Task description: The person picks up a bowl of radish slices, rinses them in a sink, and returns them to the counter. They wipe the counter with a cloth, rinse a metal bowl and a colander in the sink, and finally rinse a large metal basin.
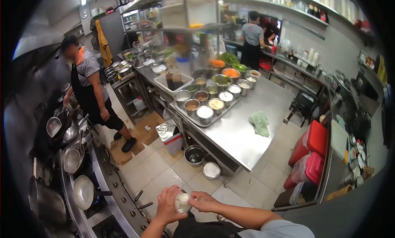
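Note:
Low in the head view, my left hand [168, 206] is wrapped round a small bowl [178, 191] holding something white [182, 200]. Close against the bowl's right side is my right hand [203, 202], its fingers pinched together. What those fingers hold, if anything, is too small to make out. Both hands are over the tiled floor, near my dark apron [207, 229].
At left runs a stove with a pan [84, 192] over a blue flame; a co-worker [88, 81] stands beyond. The steel table [230, 131] ahead bears a tray of several metal containers [205, 113] and a green cloth [259, 123]. Red bins [317, 137] stand at right.

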{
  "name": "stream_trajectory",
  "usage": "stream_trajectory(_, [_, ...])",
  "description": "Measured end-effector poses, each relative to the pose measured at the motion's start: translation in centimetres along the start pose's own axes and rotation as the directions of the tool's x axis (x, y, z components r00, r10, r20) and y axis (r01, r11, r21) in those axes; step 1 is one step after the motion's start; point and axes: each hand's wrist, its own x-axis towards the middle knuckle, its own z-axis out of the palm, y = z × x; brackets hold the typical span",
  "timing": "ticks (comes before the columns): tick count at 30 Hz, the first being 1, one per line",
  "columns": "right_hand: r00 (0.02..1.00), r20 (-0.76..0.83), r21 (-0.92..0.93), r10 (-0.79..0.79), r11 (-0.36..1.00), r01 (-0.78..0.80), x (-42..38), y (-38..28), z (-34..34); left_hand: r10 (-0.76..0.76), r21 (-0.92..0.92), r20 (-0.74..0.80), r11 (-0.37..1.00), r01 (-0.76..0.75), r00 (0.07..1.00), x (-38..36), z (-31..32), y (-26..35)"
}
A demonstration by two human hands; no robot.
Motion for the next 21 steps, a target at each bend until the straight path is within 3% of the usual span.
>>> stream_trajectory(1, [1.0, 0.005, -0.019, -0.007, 1.0, 0.007, 1.4, -0.2, -0.3, 0.025, -0.024, 0.024, 0.999, -0.024, 0.999, 1.1, -0.2, -1.3])
stream_trajectory(3, [0.968, 0.074, 0.226, 0.241, 0.941, -0.252, 4.5, -0.9, -0.6, 0.045, -0.01, 0.038, 0.999, -0.044, 0.998, 3.4, -0.7, -4.1])
stream_trajectory(4, [0.968, 0.073, 0.216, 0.241, 0.944, -0.251, 6.3, -1.6, -1.0, 0.066, 0.0, 0.077, 0.998, -0.066, 0.995, 4.4, -1.1, -5.5])
stream_trajectory(6, [0.932, 0.115, 0.447, 0.343, 0.82, -0.357, 8.9, -2.8, -0.7, 0.062, 0.015, 0.114, 0.998, -0.064, 0.992, 6.4, -2.7, -8.1])
stream_trajectory(8, [0.939, 0.12, 0.487, 0.323, 0.804, -0.339, 11.6, -4.2, -0.5, 0.15, 0.078, 0.13, 0.984, -0.161, 0.98, 8.7, -4.3, -10.8])
stream_trajectory(10, [0.966, -0.064, 0.447, 0.25, 0.873, -0.197, 14.4, -6.0, -0.9, 0.159, 0.076, 0.171, 0.982, -0.174, 0.972, 11.0, -6.0, -13.2])
stream_trajectory(13, [0.946, -0.151, 0.402, 0.288, 0.892, -0.207, 16.6, -11.7, -3.6, 0.215, 0.051, 0.155, 0.973, -0.225, 0.964, 15.3, -8.1, -15.8])
stream_trajectory(18, [0.915, -0.261, 0.413, 0.307, 0.892, -0.182, 22.1, -13.0, -7.6, 0.324, -0.163, 0.163, 0.94, -0.299, 0.932, 23.4, -11.8, -18.7])
stream_trajectory(21, [0.912, -0.301, 0.388, 0.28, 0.909, -0.151, 24.5, -13.0, -10.8, 0.366, -0.232, 0.053, 0.91, -0.345, 0.929, 29.3, -13.0, -21.3])
